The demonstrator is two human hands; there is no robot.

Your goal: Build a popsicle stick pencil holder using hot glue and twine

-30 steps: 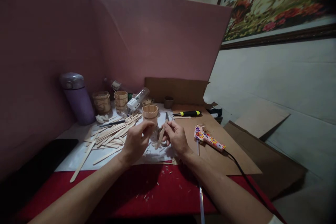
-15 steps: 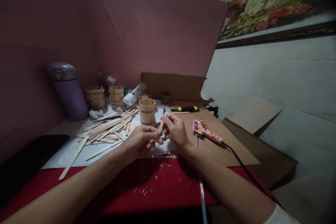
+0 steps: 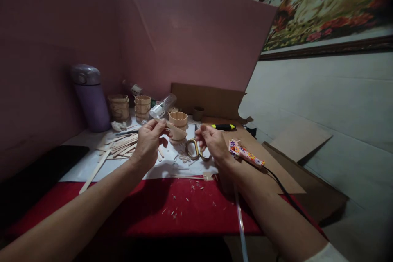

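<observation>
My left hand [image 3: 149, 143] is closed on a flat wooden craft stick [image 3: 173, 127], held up so it slants to the right in front of a small stick-built cup [image 3: 178, 122]. My right hand [image 3: 213, 142] hovers just right of gold-handled scissors [image 3: 195, 148] that lie on the white sheet [image 3: 147, 168]; its fingers are loosely curled and nothing shows in them. A heap of loose craft sticks [image 3: 119, 147] lies to the left of my left hand.
A purple flask [image 3: 89, 98], two more stick cups [image 3: 130, 107] and a plastic bottle [image 3: 161, 108] stand at the back. A patterned glue gun [image 3: 245, 154] with its cord rests on brown cardboard [image 3: 264, 168]; a yellow-black cutter [image 3: 223, 127] lies behind it. Wood chips dot the red cloth [image 3: 184, 208].
The stick passed from my right hand to my left, which lifted it toward the cup. The scissors now lie on the sheet, out of my right hand.
</observation>
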